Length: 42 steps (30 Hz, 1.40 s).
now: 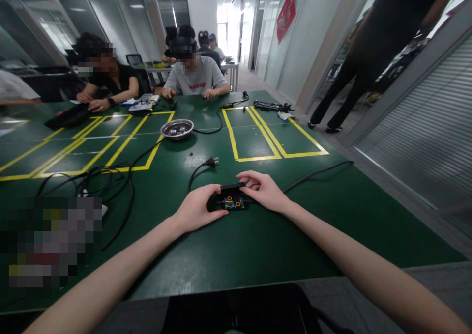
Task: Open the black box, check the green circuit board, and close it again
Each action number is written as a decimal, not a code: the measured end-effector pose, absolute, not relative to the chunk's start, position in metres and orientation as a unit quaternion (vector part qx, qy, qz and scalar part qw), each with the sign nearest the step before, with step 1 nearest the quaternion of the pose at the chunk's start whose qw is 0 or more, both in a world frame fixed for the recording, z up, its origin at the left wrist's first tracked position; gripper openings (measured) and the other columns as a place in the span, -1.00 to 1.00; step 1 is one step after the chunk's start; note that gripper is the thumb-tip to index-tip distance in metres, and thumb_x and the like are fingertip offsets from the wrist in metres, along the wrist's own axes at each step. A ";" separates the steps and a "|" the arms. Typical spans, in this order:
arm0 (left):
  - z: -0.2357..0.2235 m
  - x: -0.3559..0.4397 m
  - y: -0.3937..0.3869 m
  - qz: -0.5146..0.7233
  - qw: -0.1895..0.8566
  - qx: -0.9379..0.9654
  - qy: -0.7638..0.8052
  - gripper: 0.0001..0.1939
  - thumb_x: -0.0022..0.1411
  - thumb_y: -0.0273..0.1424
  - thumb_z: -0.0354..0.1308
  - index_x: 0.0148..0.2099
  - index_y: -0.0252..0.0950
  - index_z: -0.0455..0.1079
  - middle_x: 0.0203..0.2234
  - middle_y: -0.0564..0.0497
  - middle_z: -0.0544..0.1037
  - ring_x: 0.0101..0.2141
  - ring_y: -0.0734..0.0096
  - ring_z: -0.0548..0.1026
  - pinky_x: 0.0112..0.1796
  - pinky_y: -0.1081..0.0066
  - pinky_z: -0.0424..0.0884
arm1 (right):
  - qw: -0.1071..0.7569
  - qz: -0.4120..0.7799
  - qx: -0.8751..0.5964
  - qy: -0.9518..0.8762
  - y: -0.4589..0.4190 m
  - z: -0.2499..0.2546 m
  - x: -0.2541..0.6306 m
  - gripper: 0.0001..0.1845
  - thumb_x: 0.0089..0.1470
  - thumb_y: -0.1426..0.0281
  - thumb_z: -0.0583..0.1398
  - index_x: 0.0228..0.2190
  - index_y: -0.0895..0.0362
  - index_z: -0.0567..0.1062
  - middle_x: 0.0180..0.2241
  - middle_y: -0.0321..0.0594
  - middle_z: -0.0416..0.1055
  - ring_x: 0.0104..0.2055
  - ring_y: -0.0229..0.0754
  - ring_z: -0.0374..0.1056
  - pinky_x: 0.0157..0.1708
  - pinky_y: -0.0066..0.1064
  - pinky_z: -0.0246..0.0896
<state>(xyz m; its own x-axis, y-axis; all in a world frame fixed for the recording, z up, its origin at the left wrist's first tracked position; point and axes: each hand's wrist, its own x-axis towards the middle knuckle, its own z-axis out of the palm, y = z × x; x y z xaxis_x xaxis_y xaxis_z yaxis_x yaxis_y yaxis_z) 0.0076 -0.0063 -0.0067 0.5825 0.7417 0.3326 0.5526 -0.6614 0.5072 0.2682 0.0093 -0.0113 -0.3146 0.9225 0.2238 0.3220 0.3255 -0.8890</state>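
A small black power adapter case [233, 187] stands opened at the near middle of the green table, with its circuit board [234, 204] showing coils and other parts. My left hand [199, 208] spans the left end, fingers at the black cover and thumb along the near side. At the right end, my right hand [266, 192] pinches the cover between thumb and fingers. A black cord with a two-pin plug [213, 162] lies just beyond my left hand. Another cord [313, 174] runs off to the right. My fingers hide both ends of the case.
A metal bowl [177, 129] with small metal parts stands farther off. Tangled black cables [106, 177] lie left, beside a blurred-out patch. Yellow tape [258, 159] marks rectangles on the table [206, 265]. A black folded tripod-like item [273, 106] lies at the far right. Co-workers sit opposite.
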 end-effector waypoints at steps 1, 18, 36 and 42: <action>-0.007 0.007 -0.007 0.273 0.201 0.863 0.374 -0.50 0.15 -0.27 0.45 0.07 -0.21 0.35 -0.08 -0.06 0.62 -0.12 0.16 0.63 -0.08 0.20 0.57 | 0.386 0.392 -0.431 -0.715 0.009 -0.011 0.269 -0.74 0.10 0.30 0.28 -0.16 0.12 0.57 -0.34 -0.24 0.54 -0.44 -0.26 0.42 -0.46 -0.42 0.38; -0.010 0.007 -0.004 0.310 0.263 0.852 0.331 -0.45 0.17 -0.43 0.42 0.17 -0.20 0.35 0.00 -0.05 0.58 -0.09 0.26 0.61 0.00 0.24 0.57 | 0.363 0.486 -0.340 -0.718 0.011 -0.004 0.281 -0.76 -0.06 0.36 0.44 -0.33 0.15 0.57 -0.15 -0.18 0.53 -0.18 -0.17 0.52 -0.08 -0.23 0.48; -0.003 0.006 -0.004 0.249 0.196 0.893 0.320 -0.71 0.34 -0.34 0.30 0.08 -0.23 0.44 -0.13 -0.07 0.62 -0.11 0.21 0.56 -0.06 0.22 0.52 | 0.263 0.378 -0.335 -0.822 0.008 0.008 0.286 -0.70 -0.05 0.35 0.44 -0.25 0.12 0.56 -0.13 -0.17 0.57 -0.08 -0.07 0.48 -0.02 -0.21 0.38; -0.002 0.008 -0.004 0.243 0.161 0.899 0.326 -0.75 0.43 -0.29 0.17 0.08 -0.25 0.42 -0.15 -0.08 0.62 -0.13 0.18 0.54 -0.07 0.20 0.50 | 0.227 0.295 -0.358 -0.856 0.006 0.007 0.284 -0.56 -0.09 0.42 0.46 -0.12 0.12 0.55 -0.22 -0.24 0.54 -0.22 -0.14 0.45 -0.19 -0.34 0.34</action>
